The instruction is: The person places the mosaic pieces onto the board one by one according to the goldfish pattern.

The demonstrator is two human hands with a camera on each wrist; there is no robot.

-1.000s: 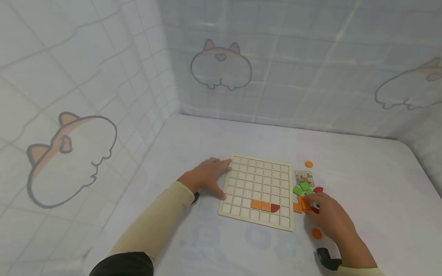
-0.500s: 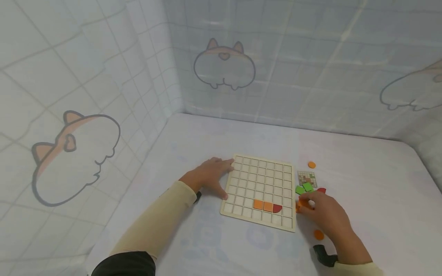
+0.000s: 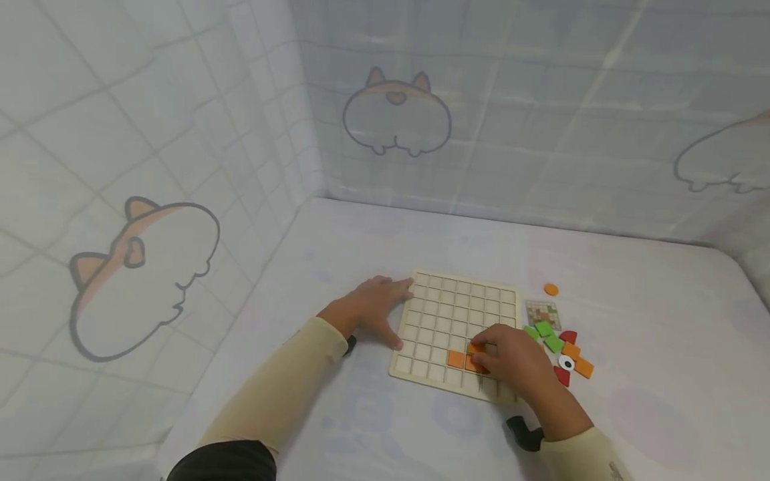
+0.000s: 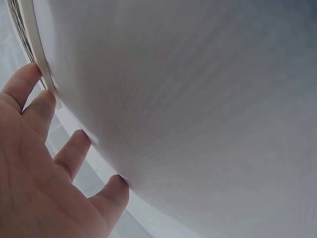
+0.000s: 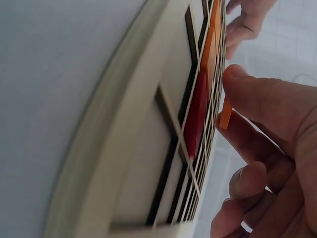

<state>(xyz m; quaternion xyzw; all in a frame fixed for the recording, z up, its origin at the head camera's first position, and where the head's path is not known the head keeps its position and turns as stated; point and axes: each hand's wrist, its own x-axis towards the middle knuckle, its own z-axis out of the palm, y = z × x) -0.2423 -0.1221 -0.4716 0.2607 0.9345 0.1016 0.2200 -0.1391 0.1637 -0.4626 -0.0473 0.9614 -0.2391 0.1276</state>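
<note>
A pale wooden grid board (image 3: 430,321) lies flat on the table. My left hand (image 3: 371,308) rests at its left edge, thumb and fingers spread, fingertips against the rim. Over the board's lower right part, my right hand (image 3: 516,357) pinches an orange square tile (image 5: 226,115) between thumb and forefinger, just above the cells. Two orange tiles (image 3: 456,359) sit side by side in a row of the grid. The red quarter-round piece (image 5: 196,111) beside them shows in the right wrist view but is covered by my hand in the head view.
Right of the board lie green tiles (image 3: 553,343), orange tiles (image 3: 583,367), red pieces (image 3: 562,375) and a white eye disc (image 3: 566,363). Behind them are a small pattern card (image 3: 543,314) and an orange disc (image 3: 551,289). White-grey walls (image 3: 481,153) enclose the table.
My right hand has picked an orange tile from the loose pieces and carried it left over the board. My left hand stays at the board's edge. The head view has shifted slightly.
</note>
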